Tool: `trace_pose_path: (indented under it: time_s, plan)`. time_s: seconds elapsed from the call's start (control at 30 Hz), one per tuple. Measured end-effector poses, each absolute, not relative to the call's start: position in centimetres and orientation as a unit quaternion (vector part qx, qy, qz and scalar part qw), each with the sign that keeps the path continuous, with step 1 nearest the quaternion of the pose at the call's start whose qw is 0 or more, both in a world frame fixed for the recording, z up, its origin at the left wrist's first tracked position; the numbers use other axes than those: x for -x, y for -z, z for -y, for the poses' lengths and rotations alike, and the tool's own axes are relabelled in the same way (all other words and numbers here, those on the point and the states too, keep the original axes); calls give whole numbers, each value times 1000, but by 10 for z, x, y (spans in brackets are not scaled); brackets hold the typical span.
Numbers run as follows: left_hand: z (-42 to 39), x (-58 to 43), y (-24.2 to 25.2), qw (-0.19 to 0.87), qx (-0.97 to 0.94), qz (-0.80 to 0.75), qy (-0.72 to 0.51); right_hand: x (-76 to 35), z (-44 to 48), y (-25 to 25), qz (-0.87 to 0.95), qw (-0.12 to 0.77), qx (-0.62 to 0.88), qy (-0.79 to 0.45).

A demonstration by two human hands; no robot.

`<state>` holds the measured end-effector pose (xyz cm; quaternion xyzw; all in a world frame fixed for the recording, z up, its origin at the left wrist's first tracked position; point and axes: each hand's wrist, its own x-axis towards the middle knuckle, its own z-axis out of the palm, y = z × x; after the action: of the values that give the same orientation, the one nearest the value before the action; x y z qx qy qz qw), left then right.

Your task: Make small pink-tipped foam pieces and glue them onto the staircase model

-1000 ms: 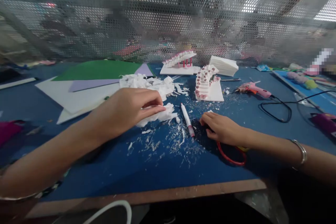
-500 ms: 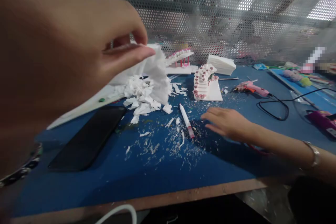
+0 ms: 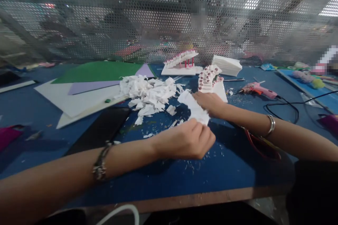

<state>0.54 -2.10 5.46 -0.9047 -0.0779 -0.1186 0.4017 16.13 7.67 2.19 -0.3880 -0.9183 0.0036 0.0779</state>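
My left hand is closed in a fist around the lower end of a white piece of tissue paper with ragged edges. My right hand sits just beyond it, its bent fingers on the tissue's right edge, with the fingertips partly hidden. To the left lies a heap of torn tissue scraps. Behind my right hand stands a small white curved staircase model with dark red dots on its steps. White crumbs dot the blue table around my hands.
Another staircase model on pink posts and a white folded block stand at the back. A pink glue gun with a black cable lies right. A black phone and green, lilac and white sheets lie left.
My left hand came down from close to the camera, bringing the tissue to the middle. My right hand moved up and left to meet it. The white marker is now out of sight.
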Motion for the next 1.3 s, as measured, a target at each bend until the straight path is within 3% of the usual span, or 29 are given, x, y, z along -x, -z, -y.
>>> trace_pose_path:
  time_s: [0.1,0.2,0.4,0.83,1.0,1.3]
  plan:
    - [23,-10,-17,295,945,83,116,-177,-70,-29,900,113,421,11]
    - [25,-7,3,186,965,140,122,-195,-41,-31,915,170,363,-54]
    - [34,7,1,15,960,257,107,-206,23,-10,955,132,229,-132]
    - [38,18,5,92,938,297,155,-189,25,12,913,148,327,-193]
    - [34,20,7,73,938,306,148,-189,21,13,900,186,328,-218]
    - [29,21,6,33,928,361,85,-182,16,14,902,170,354,-179]
